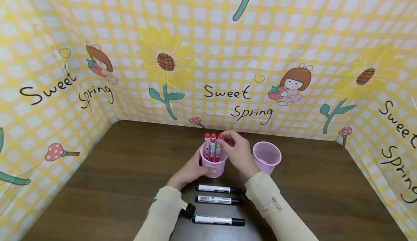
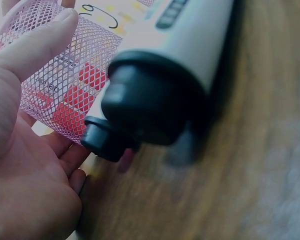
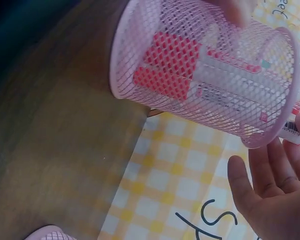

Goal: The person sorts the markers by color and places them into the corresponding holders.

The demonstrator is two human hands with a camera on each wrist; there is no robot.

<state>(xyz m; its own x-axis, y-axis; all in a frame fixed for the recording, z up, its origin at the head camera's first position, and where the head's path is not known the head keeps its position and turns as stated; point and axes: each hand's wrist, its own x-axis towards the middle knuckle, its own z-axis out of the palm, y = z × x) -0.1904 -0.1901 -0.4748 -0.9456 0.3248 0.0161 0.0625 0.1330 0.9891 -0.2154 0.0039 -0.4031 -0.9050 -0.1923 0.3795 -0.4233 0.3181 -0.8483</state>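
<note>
A pink mesh pen cup (image 1: 219, 169) stands on the table, and my left hand (image 1: 191, 166) grips it from the left with the thumb across its front. Three red-capped markers (image 1: 213, 147) stand upright inside. My right hand (image 1: 239, 153) pinches the rightmost red marker (image 1: 218, 152) near its cap, at the cup's rim. In the left wrist view the thumb lies along the mesh (image 2: 60, 65), and red shows through it. From the right wrist, the fingers (image 3: 262, 172) reach past the rim to a marker (image 3: 291, 134); the other fingers are spread.
A second pink mesh cup (image 1: 268, 156) stands just right of my right hand. Three black-and-white markers (image 1: 213, 200) lie in rows on the dark wooden table (image 1: 130, 183), between my forearms. Yellow checked cloth (image 1: 221, 53) hangs behind and at both sides.
</note>
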